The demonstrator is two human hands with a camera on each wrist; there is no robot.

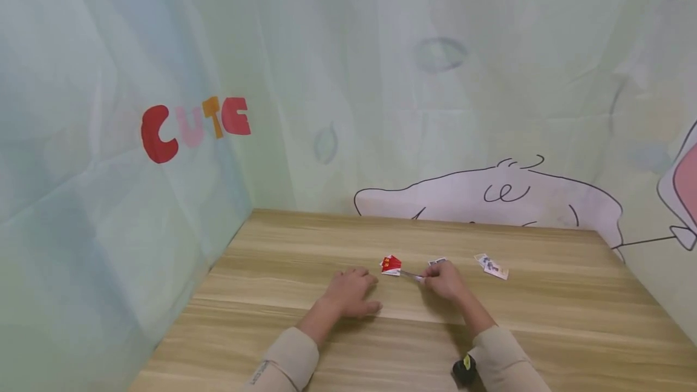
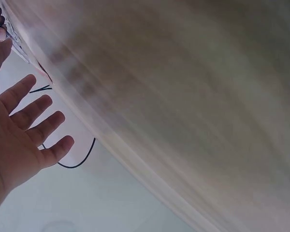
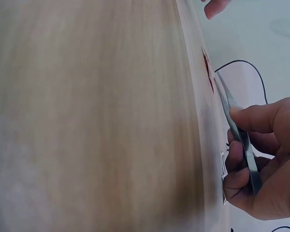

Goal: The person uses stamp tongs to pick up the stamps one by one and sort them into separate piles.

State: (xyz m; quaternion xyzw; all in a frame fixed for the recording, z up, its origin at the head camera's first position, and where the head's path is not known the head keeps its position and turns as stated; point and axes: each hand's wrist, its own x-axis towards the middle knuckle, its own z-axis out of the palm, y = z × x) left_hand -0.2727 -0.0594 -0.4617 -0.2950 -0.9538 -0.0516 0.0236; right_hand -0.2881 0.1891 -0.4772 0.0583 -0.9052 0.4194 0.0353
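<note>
My right hand (image 1: 443, 281) holds a pair of metal tweezers (image 3: 242, 137), pinched between thumb and fingers. The tips of the tweezers reach left, right at a small pile of red and white stickers (image 1: 391, 266) on the table. Just beyond the right hand, another small pale piece (image 1: 437, 261) lies partly hidden by it. To the left of the red pile, my left hand (image 1: 351, 293) is held low over the table, fingers spread and holding nothing. The left wrist view shows the palm of that left hand (image 2: 24, 130) with its fingers apart.
Right of the right hand lies a small pile of pale printed pieces (image 1: 492, 266). A black object with a yellow mark (image 1: 464, 371) is beside the right sleeve. The wood-grain table (image 1: 283, 247) meets a printed fabric backdrop (image 1: 337, 77) at the back and left.
</note>
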